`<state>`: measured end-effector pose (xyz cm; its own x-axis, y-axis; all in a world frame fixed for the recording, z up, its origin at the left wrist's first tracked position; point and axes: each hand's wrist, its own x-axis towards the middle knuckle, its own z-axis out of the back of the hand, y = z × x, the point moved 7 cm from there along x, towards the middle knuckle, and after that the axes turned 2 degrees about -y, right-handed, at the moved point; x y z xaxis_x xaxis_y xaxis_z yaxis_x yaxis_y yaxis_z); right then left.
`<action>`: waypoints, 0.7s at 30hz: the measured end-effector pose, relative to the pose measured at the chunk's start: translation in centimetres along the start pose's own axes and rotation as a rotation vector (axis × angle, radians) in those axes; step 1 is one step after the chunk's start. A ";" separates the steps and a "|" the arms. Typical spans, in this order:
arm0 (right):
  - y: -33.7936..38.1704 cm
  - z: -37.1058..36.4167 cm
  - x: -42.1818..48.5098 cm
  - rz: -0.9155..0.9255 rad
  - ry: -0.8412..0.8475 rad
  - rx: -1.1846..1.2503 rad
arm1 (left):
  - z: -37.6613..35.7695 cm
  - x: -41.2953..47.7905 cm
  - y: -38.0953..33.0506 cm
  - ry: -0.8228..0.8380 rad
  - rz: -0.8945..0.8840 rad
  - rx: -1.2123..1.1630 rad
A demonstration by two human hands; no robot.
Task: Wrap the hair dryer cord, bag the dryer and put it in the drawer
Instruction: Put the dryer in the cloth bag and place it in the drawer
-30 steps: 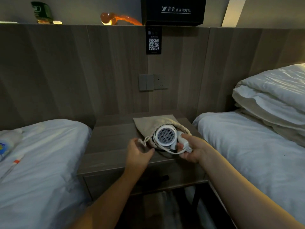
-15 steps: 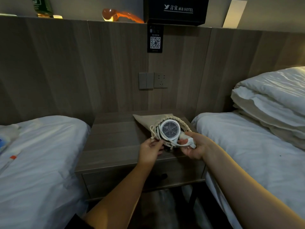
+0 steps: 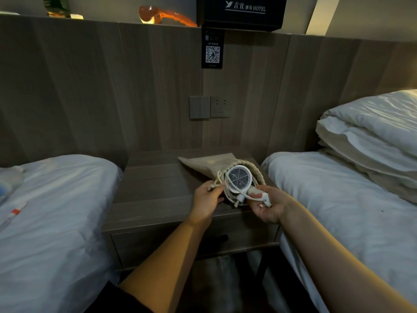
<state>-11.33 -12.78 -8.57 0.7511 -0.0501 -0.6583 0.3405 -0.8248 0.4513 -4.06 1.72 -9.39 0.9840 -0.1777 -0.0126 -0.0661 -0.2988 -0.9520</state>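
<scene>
The hair dryer [image 3: 238,179] sits halfway inside the cloth bag [image 3: 209,164] on the desk [image 3: 153,190], its handle pointing toward the right hand [image 3: 268,205], whose fingers grip it. The left hand [image 3: 206,199] pinches the drawstring [image 3: 216,181] beside the bag's mouth.

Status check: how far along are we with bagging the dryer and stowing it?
Partly done. The hair dryer sits head-first in the mouth of the cloth bag on the nightstand. In hand: the left hand pinches the drawstring, while the right hand holds the handle and the plug, both outside. Left: push it fully in, cinch, open the closed drawer.
</scene>
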 end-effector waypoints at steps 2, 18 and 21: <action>0.2 0.0 0.1 -0.004 0.014 0.006 | 0.0 0.1 -0.4 -0.016 -0.056 0.102; -0.3 -2.5 -0.5 0.001 0.126 0.094 | 0.4 -1.2 0.5 -0.054 -0.094 0.552; 0.2 -2.5 -0.1 0.058 0.081 0.071 | 0.8 -1.5 0.9 -0.009 -0.059 0.489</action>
<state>-9.90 -11.52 -6.90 0.8125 -0.0562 -0.5803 0.2558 -0.8600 0.4415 -5.49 2.42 -10.46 0.9852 -0.1653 0.0450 0.0730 0.1676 -0.9831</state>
